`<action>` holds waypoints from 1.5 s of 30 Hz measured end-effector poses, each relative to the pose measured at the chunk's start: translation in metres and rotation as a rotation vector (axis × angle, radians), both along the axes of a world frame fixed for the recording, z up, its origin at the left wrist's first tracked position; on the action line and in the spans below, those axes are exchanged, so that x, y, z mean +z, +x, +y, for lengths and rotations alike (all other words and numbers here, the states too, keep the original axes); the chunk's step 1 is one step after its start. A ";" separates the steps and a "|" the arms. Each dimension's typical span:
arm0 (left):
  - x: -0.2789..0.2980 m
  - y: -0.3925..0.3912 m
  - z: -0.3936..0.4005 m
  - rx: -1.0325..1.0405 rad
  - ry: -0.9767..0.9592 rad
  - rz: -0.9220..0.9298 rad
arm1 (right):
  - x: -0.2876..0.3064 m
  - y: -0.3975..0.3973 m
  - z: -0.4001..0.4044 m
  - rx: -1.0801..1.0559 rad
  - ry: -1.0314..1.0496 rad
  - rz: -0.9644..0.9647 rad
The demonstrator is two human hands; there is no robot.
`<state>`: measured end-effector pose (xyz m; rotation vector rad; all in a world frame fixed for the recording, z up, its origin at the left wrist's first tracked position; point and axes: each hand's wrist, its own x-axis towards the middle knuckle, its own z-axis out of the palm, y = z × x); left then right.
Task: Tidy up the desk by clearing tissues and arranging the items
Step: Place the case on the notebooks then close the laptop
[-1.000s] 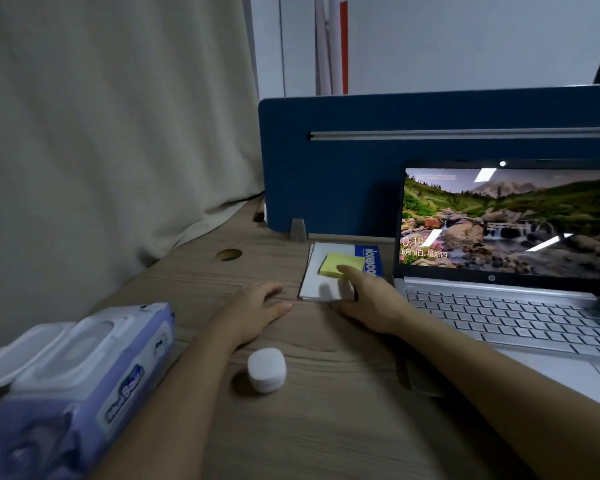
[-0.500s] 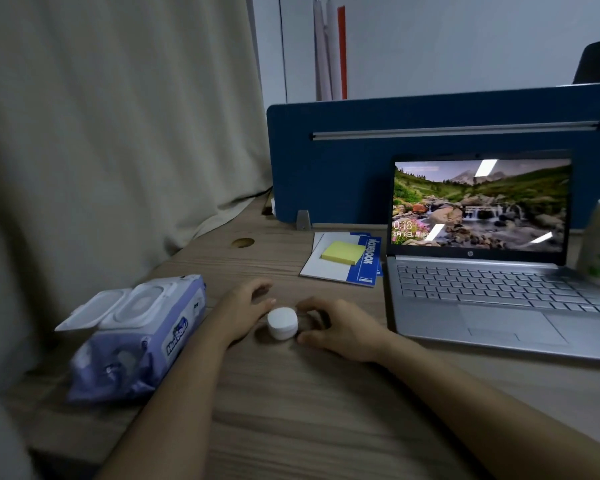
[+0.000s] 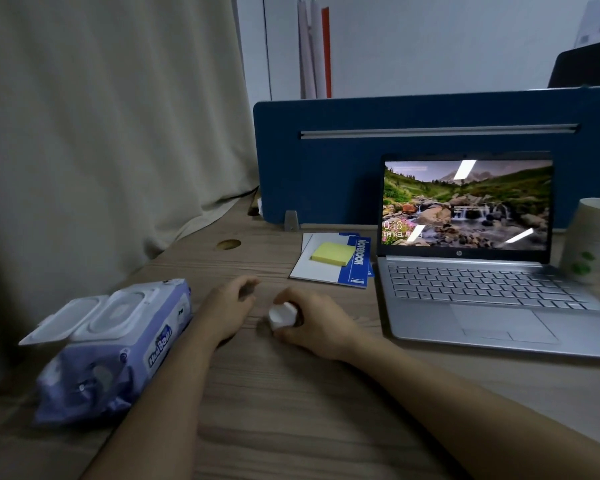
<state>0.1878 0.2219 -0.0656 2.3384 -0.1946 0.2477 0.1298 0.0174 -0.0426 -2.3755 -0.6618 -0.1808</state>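
Wooden desk [image 3: 291, 410], small white case [image 3: 282, 315] inside right hand [image 3: 317, 325] grip

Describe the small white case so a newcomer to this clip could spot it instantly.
Start at the open laptop and move left along the wooden desk to the hands. The small white case sits in the curled fingers of the right hand. It is the only rounded, plain white thing there, far smaller than the purple wipes pack.

Wooden desk [image 3: 291, 410] with wipes pack [image 3: 118, 344], notebook [image 3: 329, 268], laptop [image 3: 482, 289], cup [image 3: 593, 244].
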 end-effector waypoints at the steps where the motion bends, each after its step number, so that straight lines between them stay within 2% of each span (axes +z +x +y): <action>1: -0.001 0.003 -0.002 -0.006 0.010 0.000 | 0.000 0.005 -0.005 -0.025 0.000 0.006; 9: -0.002 0.023 -0.026 -0.062 0.128 -0.018 | 0.007 0.048 -0.054 -0.219 -0.003 0.072; 17: 0.000 0.041 -0.056 -0.147 0.178 -0.056 | 0.011 0.071 -0.077 -0.256 -0.039 0.073; 27: -0.001 0.064 -0.076 -0.125 0.183 -0.098 | 0.012 0.107 -0.092 -0.351 0.038 0.073; 34: -0.002 0.078 -0.079 -0.100 0.154 -0.098 | 0.005 0.127 -0.086 -0.370 -0.079 -0.010; 45: -0.001 0.092 -0.088 -0.142 0.186 -0.111 | 0.005 0.127 -0.094 -0.330 -0.123 0.004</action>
